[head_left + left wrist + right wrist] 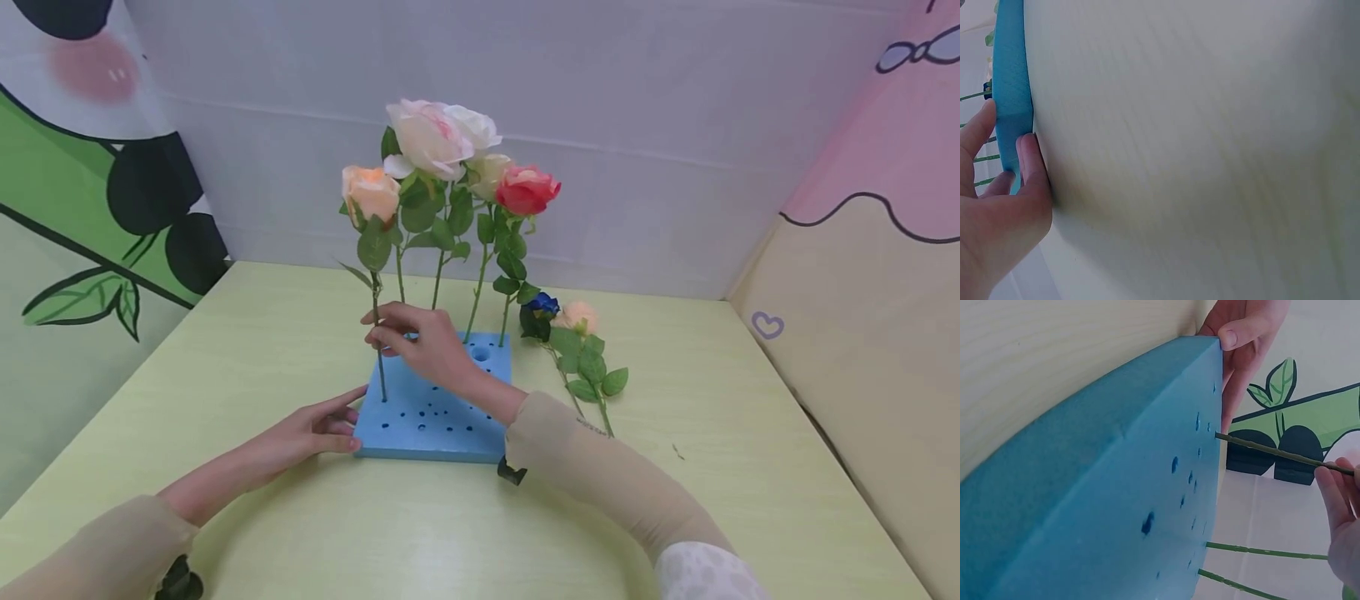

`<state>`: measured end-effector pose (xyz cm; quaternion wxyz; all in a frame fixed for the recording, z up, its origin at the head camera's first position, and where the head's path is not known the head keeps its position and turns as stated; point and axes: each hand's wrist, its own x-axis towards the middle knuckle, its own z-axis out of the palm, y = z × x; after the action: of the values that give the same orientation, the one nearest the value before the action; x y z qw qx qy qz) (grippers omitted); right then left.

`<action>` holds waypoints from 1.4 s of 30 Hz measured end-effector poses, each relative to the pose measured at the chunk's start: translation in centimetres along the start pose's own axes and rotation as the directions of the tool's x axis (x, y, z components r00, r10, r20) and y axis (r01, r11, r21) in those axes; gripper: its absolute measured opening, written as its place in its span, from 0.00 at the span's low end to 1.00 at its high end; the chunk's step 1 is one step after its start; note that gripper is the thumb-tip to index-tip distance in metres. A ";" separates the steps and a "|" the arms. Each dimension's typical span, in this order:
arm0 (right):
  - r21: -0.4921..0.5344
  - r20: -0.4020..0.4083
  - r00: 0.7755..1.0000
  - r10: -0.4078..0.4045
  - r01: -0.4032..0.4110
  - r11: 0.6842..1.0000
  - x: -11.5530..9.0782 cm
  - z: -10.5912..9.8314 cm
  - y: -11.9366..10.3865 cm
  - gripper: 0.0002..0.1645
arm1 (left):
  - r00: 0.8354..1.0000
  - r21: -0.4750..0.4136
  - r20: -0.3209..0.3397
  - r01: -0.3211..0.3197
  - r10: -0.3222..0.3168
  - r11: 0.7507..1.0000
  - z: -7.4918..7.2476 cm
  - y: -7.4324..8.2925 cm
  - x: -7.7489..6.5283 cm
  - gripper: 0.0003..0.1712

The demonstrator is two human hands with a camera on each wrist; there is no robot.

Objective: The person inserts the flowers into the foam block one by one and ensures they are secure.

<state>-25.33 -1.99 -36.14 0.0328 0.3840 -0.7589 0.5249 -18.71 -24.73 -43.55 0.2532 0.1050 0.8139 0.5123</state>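
My right hand [435,346] pinches the stem of a peach rose [371,196] between thumb and fingers. The stem stands nearly upright, its lower end at a hole near the left side of the blue foam board [442,442]. In the right wrist view the pinched stem [1266,450] meets the board's face. My left hand [315,429] rests against the board's left edge, thumb at the front corner and fingers fairly straight along the side. Behind my right hand, a pale pink rose [427,137], a white rose [476,127], a cream rose [489,173] and a red rose [528,190] rise from the board.
To the right of the board, a blue rose [543,304] and another peach rose [577,317] lie on the table [720,483]. A small scrap [678,452] lies further right. A pale cloth wall [637,167] closes off the back, with printed panels at both sides.
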 end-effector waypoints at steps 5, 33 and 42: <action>0.023 0.012 1.000 0.013 -0.014 1.000 -0.1 0.0 0.3 0.14 | 1.000 0.000 0.004 -0.005 0.005 1.000 0.1 -0.2 0.1 0.48; 0.076 0.093 0.992 0.085 -0.092 0.993 -0.1 0.4 0.1 0.10 | 1.000 0.001 -0.001 -0.004 0.004 1.000 0.0 0.0 0.1 0.48; 0.000 0.071 0.996 0.061 -0.061 0.998 -0.2 0.8 0.4 0.05 | 0.999 -0.010 0.009 -0.034 0.034 0.999 0.2 0.1 -0.1 0.48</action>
<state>-25.18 -2.49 -36.85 -0.0106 0.3789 -0.7703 0.5127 -18.54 -24.59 -43.47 0.2486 0.1197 0.8084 0.5199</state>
